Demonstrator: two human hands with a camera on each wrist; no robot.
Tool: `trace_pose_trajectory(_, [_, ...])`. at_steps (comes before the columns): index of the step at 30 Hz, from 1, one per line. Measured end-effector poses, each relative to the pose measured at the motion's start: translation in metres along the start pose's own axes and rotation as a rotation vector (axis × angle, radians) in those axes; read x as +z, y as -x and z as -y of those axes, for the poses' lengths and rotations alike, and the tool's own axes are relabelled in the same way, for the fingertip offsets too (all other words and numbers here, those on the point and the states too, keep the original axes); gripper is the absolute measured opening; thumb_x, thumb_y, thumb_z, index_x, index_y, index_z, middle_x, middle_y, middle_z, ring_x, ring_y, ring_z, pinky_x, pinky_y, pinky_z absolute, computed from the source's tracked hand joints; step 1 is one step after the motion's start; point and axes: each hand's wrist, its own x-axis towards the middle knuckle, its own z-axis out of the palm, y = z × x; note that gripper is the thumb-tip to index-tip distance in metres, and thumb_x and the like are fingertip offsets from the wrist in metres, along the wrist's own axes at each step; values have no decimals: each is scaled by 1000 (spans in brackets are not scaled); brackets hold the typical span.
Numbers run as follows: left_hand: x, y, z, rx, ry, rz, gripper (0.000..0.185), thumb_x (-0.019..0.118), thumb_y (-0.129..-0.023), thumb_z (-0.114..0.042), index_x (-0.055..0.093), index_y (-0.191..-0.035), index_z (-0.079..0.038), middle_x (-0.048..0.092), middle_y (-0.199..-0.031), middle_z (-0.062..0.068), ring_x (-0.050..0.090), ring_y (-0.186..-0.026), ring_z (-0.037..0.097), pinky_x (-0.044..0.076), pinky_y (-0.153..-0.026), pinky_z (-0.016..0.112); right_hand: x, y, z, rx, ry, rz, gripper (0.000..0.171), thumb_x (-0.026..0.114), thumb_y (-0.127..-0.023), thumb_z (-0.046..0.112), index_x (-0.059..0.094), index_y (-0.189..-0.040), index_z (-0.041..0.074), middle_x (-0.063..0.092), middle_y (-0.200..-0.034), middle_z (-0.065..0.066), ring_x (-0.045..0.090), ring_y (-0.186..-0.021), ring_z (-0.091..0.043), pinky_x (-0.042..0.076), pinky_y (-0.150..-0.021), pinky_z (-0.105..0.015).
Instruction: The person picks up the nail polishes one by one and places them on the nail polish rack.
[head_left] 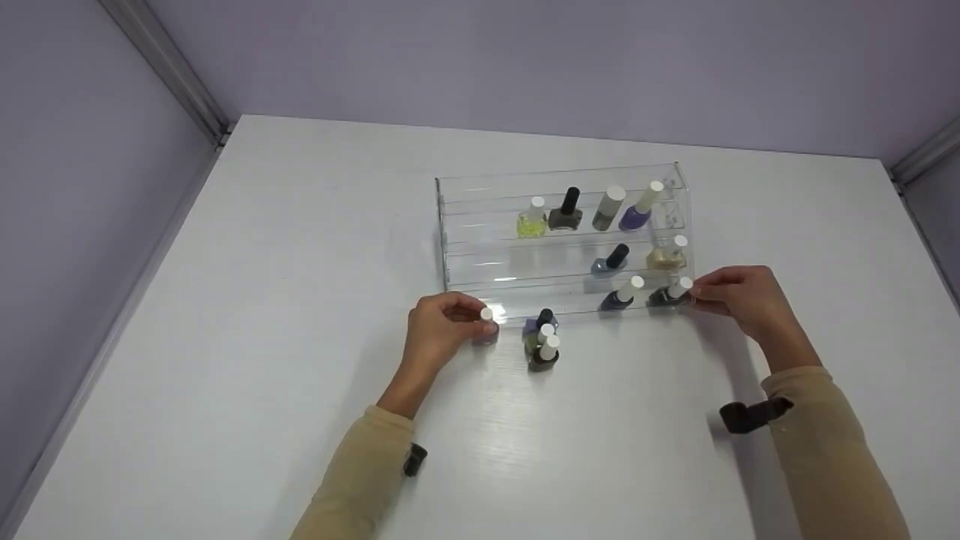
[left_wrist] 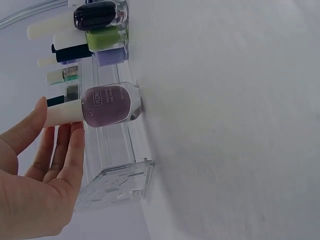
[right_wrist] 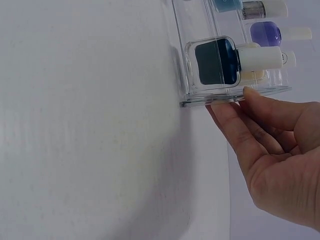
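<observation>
**Desk:** Grip first, pls. What's each hand on?

**Photog:** Left hand [head_left: 439, 330] has its fingers curled round the white cap of a mauve polish bottle [left_wrist: 111, 105], thumb on one side, fingers on the other. That bottle stands upright on the white table [head_left: 300, 300], just in front of the clear acrylic rack [head_left: 480, 225], near its left end. Right hand [head_left: 739, 296] isn't clamped on anything: fingers nearly straight, tips touching the rack's right side wall at the bottom tier, per the right wrist cam.

**Desk:** What sits nearest the right hand?

**Photog:** Dark teal bottle [right_wrist: 216, 61] w/ a white cap, in the bottom tier, right at the rack's end wall, just inside from the fingertips. Next along that tier, to its left, a navy bottle [head_left: 621, 295], also white-capped.

**Desk:** Rest of the rack?

**Photog:** Tier above: a grey-blue bottle [head_left: 609, 259] w/ black cap and a pale gold bottle [head_left: 666, 255]. Upper row, l. to r.: yellow bottle [head_left: 531, 219], brown bottle [head_left: 565, 211] w/ black cap, grey bottle [head_left: 607, 208], purple bottle [head_left: 639, 210]. Left half of the lower tiers holds no bottles.

**Desk:** Anything loose on the table?

**Photog:** Cluster of three bottles [head_left: 543, 343] standing close together in front of the rack, just right of the left hand's bottle. Left wrist cam shows one dark, one green, one lilac. Both arms wear tan sleeves [head_left: 825, 442], w/ a black strap at each wrist.
</observation>
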Motion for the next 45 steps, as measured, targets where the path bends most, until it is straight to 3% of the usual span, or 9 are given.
trace_pose_trajectory(8, [0, 1, 0, -1, 2, -6, 24, 80, -67, -6, 69, -87, -1, 67, -82, 5, 63, -77, 16, 51, -72, 26, 0, -1, -1, 5, 15, -2, 7, 66, -81, 0, 68, -81, 6, 64, -84, -3, 64, -75, -11, 53, -73, -26])
trace_pose_trajectory(16, [0, 1, 0, 8, 15, -2, 22, 80, -67, -6, 69, -86, -1, 67, -82, 5, 63, -77, 17, 51, -72, 28, 0, -2, 1, 17, 1, 4, 12, 63, -83, -3, 68, -80, 8, 63, -77, 3, 65, -73, -9, 53, -72, -24])
trace_pose_trajectory(36, [1, 0, 0, -5, 12, 0, 22, 80, -67, -4, 68, -86, -2, 67, -83, 5, 63, -78, 17, 51, -72, 27, -1, -1, 1, 25, 26, 1, 6, 66, -82, 1, 68, -83, 6, 64, -80, 1, 65, -75, -10, 53, -72, -25])
trace_pose_trajectory(45, [1, 2, 2, 33, 16, 5, 23, 80, -67, -6, 68, -86, -1, 67, -82, 6, 63, -77, 18, 52, -70, 26, -1, -1, 1, 13, -8, 16, 12, 62, -83, -4, 68, -81, 6, 64, -78, 2, 65, -74, -11, 53, -73, -25])
